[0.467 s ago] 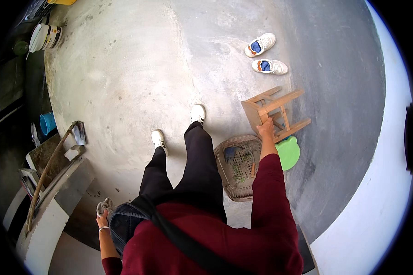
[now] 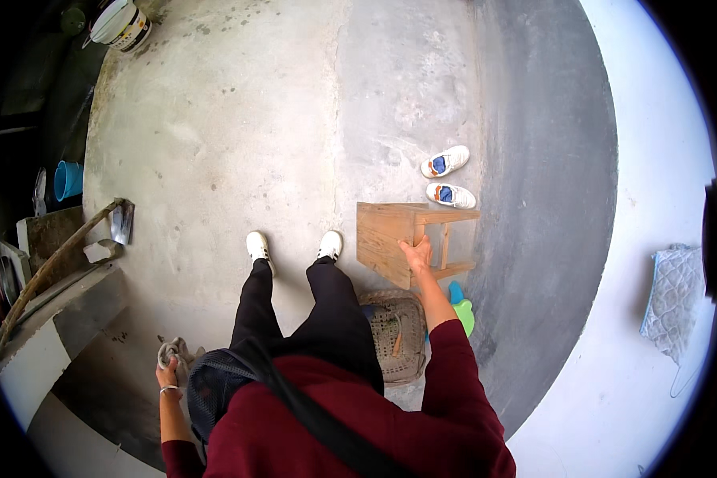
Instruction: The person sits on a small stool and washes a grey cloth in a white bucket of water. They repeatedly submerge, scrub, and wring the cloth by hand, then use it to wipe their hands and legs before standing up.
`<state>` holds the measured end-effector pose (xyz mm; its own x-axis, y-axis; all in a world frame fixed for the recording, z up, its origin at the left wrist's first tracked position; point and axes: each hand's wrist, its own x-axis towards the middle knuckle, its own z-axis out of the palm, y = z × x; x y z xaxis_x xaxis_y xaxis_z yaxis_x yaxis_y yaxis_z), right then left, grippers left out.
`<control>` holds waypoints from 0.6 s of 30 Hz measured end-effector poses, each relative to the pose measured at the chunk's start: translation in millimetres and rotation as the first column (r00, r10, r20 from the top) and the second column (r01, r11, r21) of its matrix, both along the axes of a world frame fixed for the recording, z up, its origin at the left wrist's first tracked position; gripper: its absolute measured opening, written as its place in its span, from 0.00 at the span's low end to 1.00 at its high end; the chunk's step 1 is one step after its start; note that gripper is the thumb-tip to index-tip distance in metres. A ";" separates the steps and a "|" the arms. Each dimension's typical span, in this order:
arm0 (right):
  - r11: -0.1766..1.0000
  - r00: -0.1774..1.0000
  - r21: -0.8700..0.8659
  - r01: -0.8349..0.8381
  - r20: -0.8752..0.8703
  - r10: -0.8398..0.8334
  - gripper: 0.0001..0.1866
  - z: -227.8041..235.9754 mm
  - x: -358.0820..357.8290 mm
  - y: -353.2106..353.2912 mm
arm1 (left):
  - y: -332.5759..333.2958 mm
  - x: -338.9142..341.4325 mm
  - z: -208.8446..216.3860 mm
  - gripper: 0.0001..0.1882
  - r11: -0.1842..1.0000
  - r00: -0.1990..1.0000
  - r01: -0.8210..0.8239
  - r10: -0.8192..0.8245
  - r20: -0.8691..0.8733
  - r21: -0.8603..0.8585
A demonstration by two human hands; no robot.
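— Gripping anything, that right hand [image 2: 416, 256]?
— Yes, its fingers are clamped on the edge of a small wooden stool [image 2: 390, 239], tipped on its side on the concrete floor [image 2: 239, 135], just beside a woven basket [image 2: 398, 334].
— And the left hand [image 2: 167, 374]?
— Low at the person's side, fingers closed around a crumpled grey cloth [image 2: 177, 352].
— Anything nearby?
— A pair of white shoes [image 2: 448, 177] lies just beyond the stool.

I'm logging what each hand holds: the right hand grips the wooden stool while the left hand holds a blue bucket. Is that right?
Not quite. The head view shows the left hand holding a crumpled grey cloth, not a blue bucket; the blue bucket stands far off at the left edge of the concrete floor. The right hand does grip the wooden stool.
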<state>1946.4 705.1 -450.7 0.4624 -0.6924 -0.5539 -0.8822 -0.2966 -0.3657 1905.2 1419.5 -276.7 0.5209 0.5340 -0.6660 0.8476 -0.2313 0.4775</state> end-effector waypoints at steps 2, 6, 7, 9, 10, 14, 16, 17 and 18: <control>0.999 0.982 0.047 0.023 0.188 -0.031 0.32 1.9 38.2 7.5 | 1.3 6.7 -19.3 0.21 0.999 0.996 -0.042 0.044 0.076 -0.022; 0.956 0.940 0.281 0.086 0.295 -0.171 0.31 45.0 128.2 51.3 | 10.4 52.7 -5.5 0.20 0.993 0.997 0.072 -0.072 -0.005 0.094; 0.925 0.901 0.372 0.076 0.373 -0.223 0.29 45.6 148.9 51.3 | 17.2 72.5 -9.6 0.20 0.985 0.990 0.140 -0.140 -0.010 0.103; 0.828 0.821 0.559 0.046 0.450 -0.350 0.32 77.7 197.1 74.0 | 47.3 89.0 -40.0 0.19 0.997 0.983 0.077 -0.074 0.165 -0.009; 0.775 0.771 0.629 0.063 0.462 -0.438 0.31 83.6 216.4 82.5 | 56.5 119.0 -42.9 0.18 0.991 0.980 0.132 -0.134 0.147 0.022; 0.570 0.643 0.819 0.062 0.404 -0.651 0.30 106.0 269.7 115.0 | 82.6 201.9 -29.9 0.18 0.962 0.956 0.261 -0.269 0.118 0.080; 0.526 0.624 0.850 0.030 0.395 -0.674 0.29 114.0 296.1 135.7 | 100.4 239.2 -27.9 0.18 0.961 0.949 0.263 -0.274 0.155 0.088; 0.542 0.622 0.840 0.006 0.421 -0.660 0.29 116.8 314.3 147.2 | 107.6 259.1 -26.6 0.18 0.963 0.949 0.250 -0.264 0.172 0.096; 0.558 0.618 0.830 -0.017 0.448 -0.647 0.29 119.9 332.7 157.3 | 113.6 279.0 -24.6 0.18 0.966 0.948 0.238 -0.255 0.192 0.105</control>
